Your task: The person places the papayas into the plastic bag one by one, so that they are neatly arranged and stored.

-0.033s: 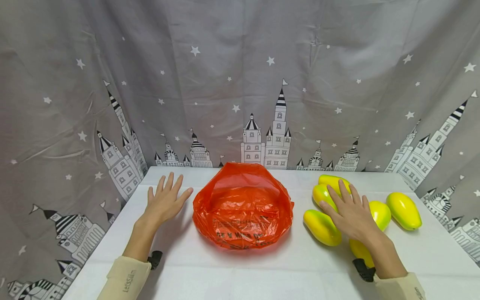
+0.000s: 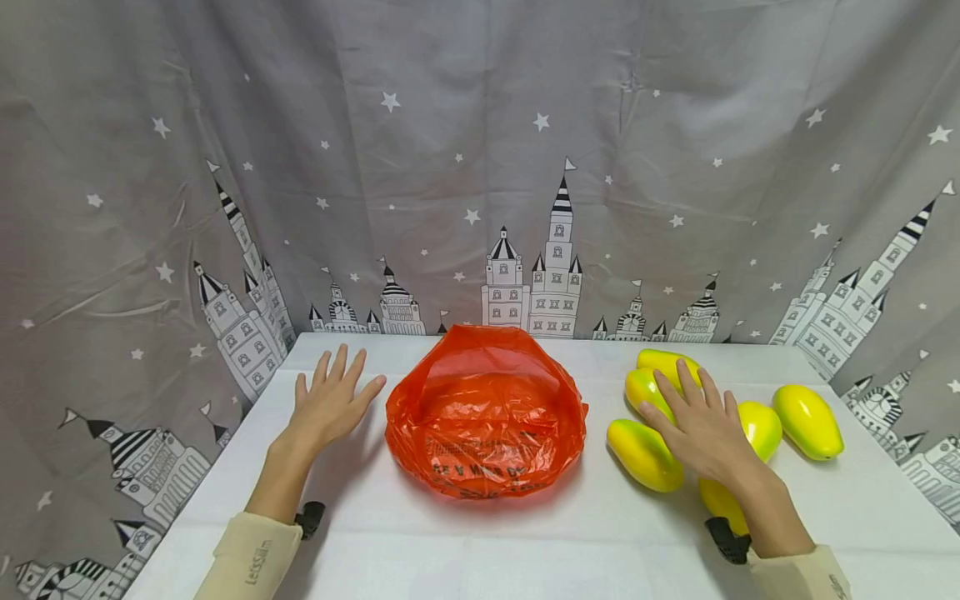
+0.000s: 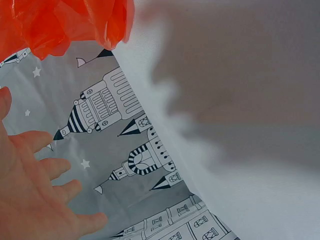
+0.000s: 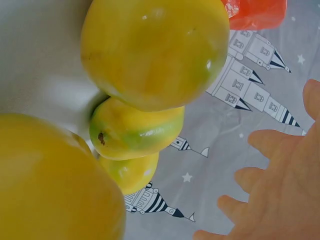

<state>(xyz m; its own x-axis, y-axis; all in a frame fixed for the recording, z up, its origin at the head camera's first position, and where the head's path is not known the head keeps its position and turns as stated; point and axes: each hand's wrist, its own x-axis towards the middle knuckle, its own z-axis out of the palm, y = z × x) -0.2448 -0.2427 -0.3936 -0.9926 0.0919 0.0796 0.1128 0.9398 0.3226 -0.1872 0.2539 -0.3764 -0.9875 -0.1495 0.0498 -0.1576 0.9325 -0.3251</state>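
My left hand (image 2: 330, 404) is held over the white table to the left of a red plastic bag (image 2: 487, 417), its fingers spread and nothing in them. The bag stands with its mouth spread wide and dark print on its front. Over on the right, my right hand (image 2: 705, 429) hovers above a group of glossy yellow-green mangoes, fingers apart and holding none. One mango (image 2: 645, 456) lies just left of that hand, another (image 2: 808, 422) lies apart at the far right. The right hand and wrist partly cover others, such as the mango (image 2: 761, 429) beside its knuckles.
A white cloth covers the table (image 2: 525, 550). Behind and at both sides hangs a grey curtain (image 2: 420, 167) printed with castles and stars. Each wrist wears a small black camera mount, as on the left wrist strap (image 2: 310, 519).
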